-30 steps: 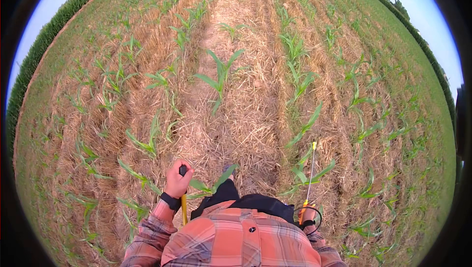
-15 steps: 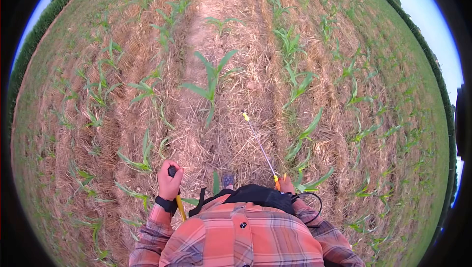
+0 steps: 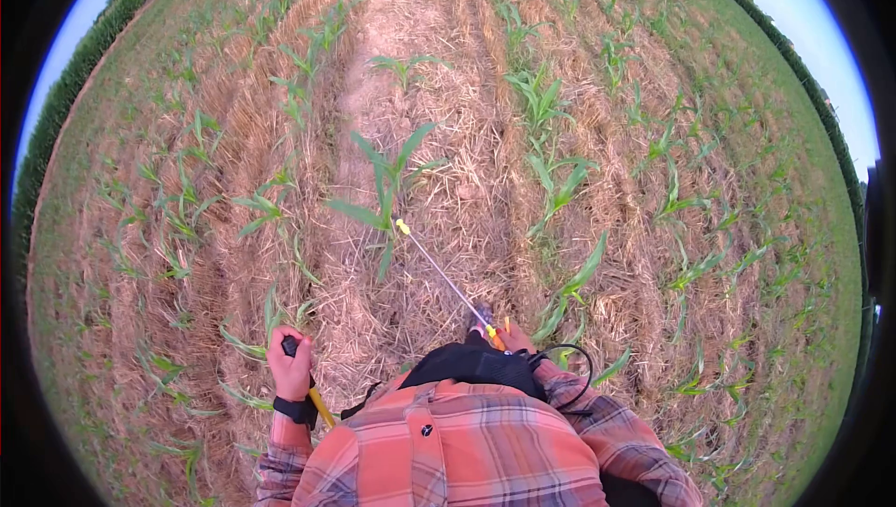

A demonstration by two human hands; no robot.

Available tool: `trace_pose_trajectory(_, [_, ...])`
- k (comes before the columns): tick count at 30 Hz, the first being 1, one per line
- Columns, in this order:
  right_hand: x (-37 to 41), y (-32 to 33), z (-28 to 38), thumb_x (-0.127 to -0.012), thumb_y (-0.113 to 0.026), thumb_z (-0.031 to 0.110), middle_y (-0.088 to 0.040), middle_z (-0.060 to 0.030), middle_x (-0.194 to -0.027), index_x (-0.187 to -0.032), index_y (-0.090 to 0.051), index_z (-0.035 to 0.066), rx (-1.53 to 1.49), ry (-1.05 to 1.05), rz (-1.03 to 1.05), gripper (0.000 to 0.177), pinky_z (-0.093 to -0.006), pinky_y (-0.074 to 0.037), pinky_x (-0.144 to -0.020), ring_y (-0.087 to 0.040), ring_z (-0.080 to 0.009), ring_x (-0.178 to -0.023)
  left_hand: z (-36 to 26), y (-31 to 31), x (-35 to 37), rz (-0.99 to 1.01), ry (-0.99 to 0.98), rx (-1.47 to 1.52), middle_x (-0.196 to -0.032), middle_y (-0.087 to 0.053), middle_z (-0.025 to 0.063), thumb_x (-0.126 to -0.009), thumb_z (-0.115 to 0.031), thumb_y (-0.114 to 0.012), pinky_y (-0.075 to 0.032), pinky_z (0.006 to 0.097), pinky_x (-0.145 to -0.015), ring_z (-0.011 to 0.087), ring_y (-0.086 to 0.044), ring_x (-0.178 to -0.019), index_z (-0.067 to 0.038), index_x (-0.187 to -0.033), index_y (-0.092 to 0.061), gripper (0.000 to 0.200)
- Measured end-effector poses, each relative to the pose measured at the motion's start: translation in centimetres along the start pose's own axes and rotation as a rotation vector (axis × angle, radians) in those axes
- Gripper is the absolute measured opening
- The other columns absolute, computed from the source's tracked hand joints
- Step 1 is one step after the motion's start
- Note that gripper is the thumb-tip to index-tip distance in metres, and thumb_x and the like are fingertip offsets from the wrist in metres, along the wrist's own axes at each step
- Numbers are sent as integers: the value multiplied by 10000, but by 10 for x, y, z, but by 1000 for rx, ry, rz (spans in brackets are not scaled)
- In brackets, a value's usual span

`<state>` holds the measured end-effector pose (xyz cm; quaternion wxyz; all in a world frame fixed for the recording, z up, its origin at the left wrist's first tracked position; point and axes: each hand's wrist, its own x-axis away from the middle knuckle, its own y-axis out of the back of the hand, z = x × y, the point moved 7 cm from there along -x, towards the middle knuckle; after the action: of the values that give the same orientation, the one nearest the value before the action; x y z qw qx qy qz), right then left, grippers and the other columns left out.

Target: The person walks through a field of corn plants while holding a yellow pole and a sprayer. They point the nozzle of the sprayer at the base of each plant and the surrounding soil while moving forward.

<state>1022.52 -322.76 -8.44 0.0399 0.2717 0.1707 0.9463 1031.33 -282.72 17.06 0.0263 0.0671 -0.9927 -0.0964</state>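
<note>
My left hand [image 3: 288,374] is closed around the black grip of a yellow lever [image 3: 323,408] that runs back beside my body. My right hand [image 3: 517,340] is wrapped round the orange handle of a spray wand [image 3: 446,277]. The wand's thin shaft slants forward and left, and its yellow nozzle [image 3: 402,226] overlaps the base of a young corn plant [image 3: 385,180] in this view. From near my right hand a black hose [image 3: 590,367] curves back along my sleeve. Black straps or fabric [image 3: 467,365] lie across my front, and one foot [image 3: 481,318] shows below the wand.
Rows of young corn [image 3: 538,101] stretch ahead on both sides, growing from soil covered with dry straw [image 3: 457,171]. More corn plants [image 3: 583,274] stand close by my right hand. A taller green strip [image 3: 56,124] borders the field at the far left.
The wand has swung left, bringing its nozzle from open straw to the corn plant's base. My body and both hands have shifted left in view, and a foot has come forward.
</note>
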Motion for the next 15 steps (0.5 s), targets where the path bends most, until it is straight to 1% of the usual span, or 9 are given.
trace_pose_trajectory(1, [-10, 11, 4, -835, -445, 248, -560, -77, -656, -921, -394, 13, -7, 8, -2, 256, -268, -441, -481, -574, -141, -553, -10, -8, -7, -20, -20, 11, -550, -429, -29, -745, -24, -542, -296, 168, -356, 27, -382, -408, -66, -765, -416, 134])
trace_pose_trajectory(4, [-41, 50, -10, -815, -483, 270, -556, -123, -640, -844, -437, 10, -328, -179, -144, 265, -298, -439, -445, -588, -200, -552, -34, -47, -31, 1, -79, -30, -543, -425, -31, -749, -21, -537, -295, 168, -354, 25, -378, -405, -66, -767, -413, 133])
trace_pose_trajectory(5, [-62, 64, -35, -821, -473, 252, -541, -116, -586, -834, -404, 7, -124, -173, -231, 255, -315, -436, -388, -568, -202, -467, -44, -65, -39, 34, -87, 7, -545, -421, -33, -750, -21, -535, -293, 168, -354, 26, -376, -404, -67, -772, -411, 133])
trace_pose_trajectory(8, [-60, 113, -11, -823, -467, 242, -541, -119, -585, -856, -371, 24, -312, -252, -260, 240, -314, -441, -379, -580, -203, -491, -56, -104, -61, 61, -78, -12, -542, -412, -36, -750, -21, -533, -290, 165, -356, 24, -378, -407, -68, -776, -411, 134])
trace_pose_trajectory(9, [-70, 124, -25, -832, -440, 252, -529, -113, -564, -894, -353, 43, -377, -265, -320, 234, -298, -404, -333, -546, -198, -435, -56, -113, -68, 58, -84, -39, -552, -413, -34, -749, -20, -534, -288, 162, -355, 22, -374, -406, -69, -774, -411, 135])
trace_pose_trajectory(10, [-78, 136, -34, -832, -440, 252, -529, -113, -564, -894, -353, 43, -381, -271, -326, 234, -298, -404, -333, -546, -198, -435, -57, -122, -73, 67, -82, -40, -552, -413, -34, -749, -20, -534, -288, 162, -355, 22, -374, -406, -69, -774, -411, 135])
trace_pose_trajectory(12, [-89, 159, -53, -838, -407, 251, -522, -119, -568, -901, -348, 71, -585, -308, -374, 199, -275, -350, -294, -493, -183, -381, -58, -139, -81, 65, -68, -63, -568, -419, -31, -747, -17, -534, -287, 160, -354, 21, -376, -407, -70, -774, -412, 136])
trace_pose_trajectory(13, [-94, 170, -60, -842, -381, 244, -514, -114, -573, -892, -341, 99, -596, -328, -380, 159, -247, -309, -284, -438, -160, -344, -59, -146, -85, 69, -72, -63, -582, -427, -29, -745, -19, -539, -291, 160, -354, 23, -382, -410, -71, -775, -416, 137])
trace_pose_trajectory(15, [-95, 195, -69, -840, -382, 244, -512, -111, -573, -886, -342, 106, -616, -314, -431, 151, -245, -307, -287, -434, -155, -342, -69, -157, -91, 65, -67, -57, -581, -428, -29, -743, -21, -543, -294, 159, -355, 24, -386, -412, -71, -773, -419, 137])
